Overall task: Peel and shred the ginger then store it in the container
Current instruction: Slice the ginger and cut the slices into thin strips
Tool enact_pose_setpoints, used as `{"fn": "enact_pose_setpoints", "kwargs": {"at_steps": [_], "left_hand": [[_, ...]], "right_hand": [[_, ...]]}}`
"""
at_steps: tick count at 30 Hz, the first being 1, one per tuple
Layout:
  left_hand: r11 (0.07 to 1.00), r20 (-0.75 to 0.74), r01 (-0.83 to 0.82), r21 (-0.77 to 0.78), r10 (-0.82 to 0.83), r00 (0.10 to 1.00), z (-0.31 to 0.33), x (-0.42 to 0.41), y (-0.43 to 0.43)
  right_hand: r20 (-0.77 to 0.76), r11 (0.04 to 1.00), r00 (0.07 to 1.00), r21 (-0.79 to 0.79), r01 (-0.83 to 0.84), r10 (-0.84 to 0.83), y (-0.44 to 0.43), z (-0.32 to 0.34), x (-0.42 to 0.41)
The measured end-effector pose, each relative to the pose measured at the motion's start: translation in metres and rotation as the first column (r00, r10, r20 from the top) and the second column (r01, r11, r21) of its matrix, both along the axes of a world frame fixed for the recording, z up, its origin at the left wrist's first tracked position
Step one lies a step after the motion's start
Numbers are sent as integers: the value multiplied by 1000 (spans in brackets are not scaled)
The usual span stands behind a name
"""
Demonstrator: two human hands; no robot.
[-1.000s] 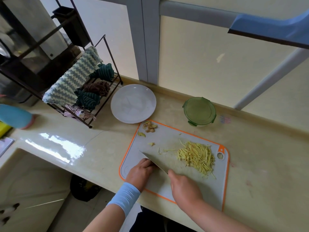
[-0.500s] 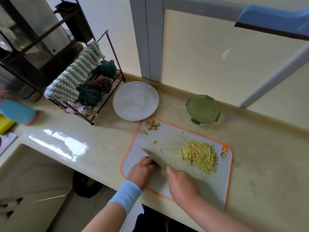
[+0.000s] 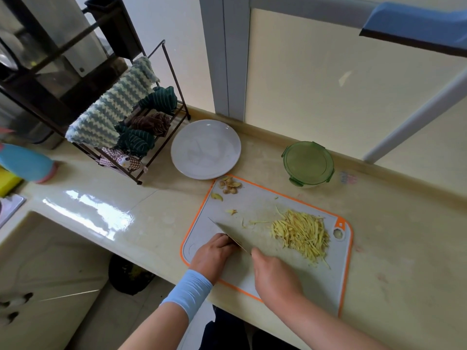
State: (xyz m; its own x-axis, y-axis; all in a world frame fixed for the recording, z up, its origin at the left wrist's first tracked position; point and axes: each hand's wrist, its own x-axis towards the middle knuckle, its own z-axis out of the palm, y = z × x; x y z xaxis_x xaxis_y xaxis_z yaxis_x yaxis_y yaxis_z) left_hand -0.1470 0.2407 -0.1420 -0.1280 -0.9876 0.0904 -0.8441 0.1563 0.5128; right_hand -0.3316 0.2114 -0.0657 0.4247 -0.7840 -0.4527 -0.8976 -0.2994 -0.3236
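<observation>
Chopping here risks a nicked knuckle: right grip [image 3: 275,276] clasps the knife [image 3: 227,234], blade against the curled left grip [image 3: 212,255] (contents hidden), ginger shreds [image 3: 300,233] at two o'clock.

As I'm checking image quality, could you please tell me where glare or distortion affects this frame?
Head view: window glare streaks the glossy countertop left of the cutting board. Head view: wide-angle distortion slightly bows the counter's back edge. Head view: the shredded ginger is evenly lit and sharp; the knife shows only edge-on.

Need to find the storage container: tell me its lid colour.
The container lid is translucent green; the head view shows it best.
</observation>
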Motion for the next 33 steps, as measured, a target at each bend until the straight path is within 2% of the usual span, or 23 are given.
{"fn": "enact_pose_setpoints", "kwargs": {"at_steps": [8,15,24,29,33], "left_hand": [[1000,6,-2,1,2,1000,2,-2,0],[1000,-29,0,-20,0,1000,-4,0,2],[1000,-23,11,22,-11,1000,-8,2,3],[999,-35,1,-33,-2,999,-6,1,2],[998,-11,27,-63,-28,1000,-4,0,1]], "right_hand": [[-29,999,999,28,-35,36,-20,0,42],[-29,1000,1000,21,-3,4,-2,3,4],[4,999,999,35,-41,41,-23,6,43],[7,1000,1000,30,1,-2,-4,1,6],[6,999,1000,45,6,-6,-9,0,18]]}}
